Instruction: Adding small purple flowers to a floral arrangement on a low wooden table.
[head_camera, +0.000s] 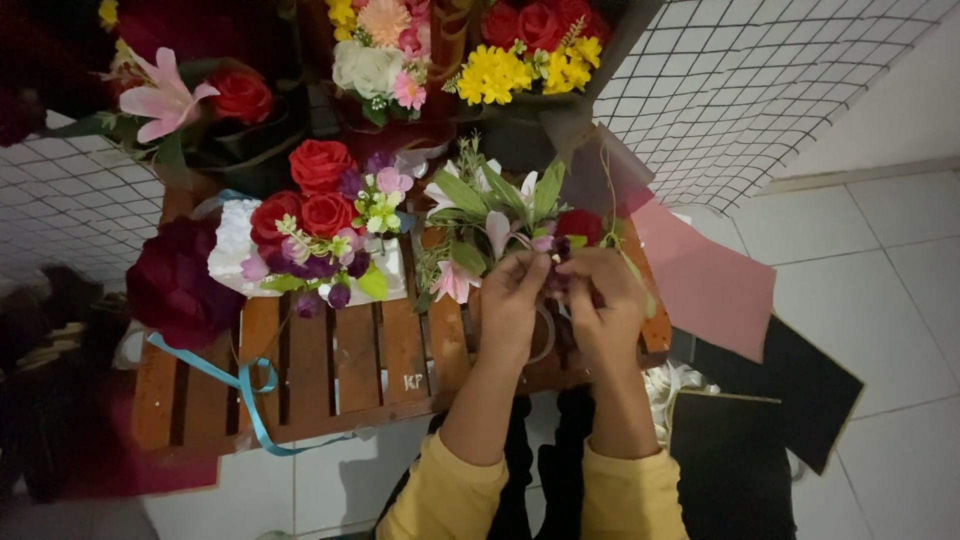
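My left hand (512, 303) and my right hand (603, 300) meet over the right part of a brown slatted wooden table (340, 365). Together they grip the stems of a loose flower bunch (495, 215) with pink lilies, green leaves, a dark red rose and small purple blooms. Both hands' fingers are closed around the bunch at its base. Left of it lies a finished bouquet (315, 235) of red roses and purple and white blossoms in white wrapping.
A dark maroon wrapped bunch (178, 280) and a light blue ribbon (240, 385) lie at the table's left. More bouquets (440, 55) stand behind. Pink paper (710, 285) and black sheets (790, 385) lie on the white tiled floor at right. A wire grid (760, 70) stands behind.
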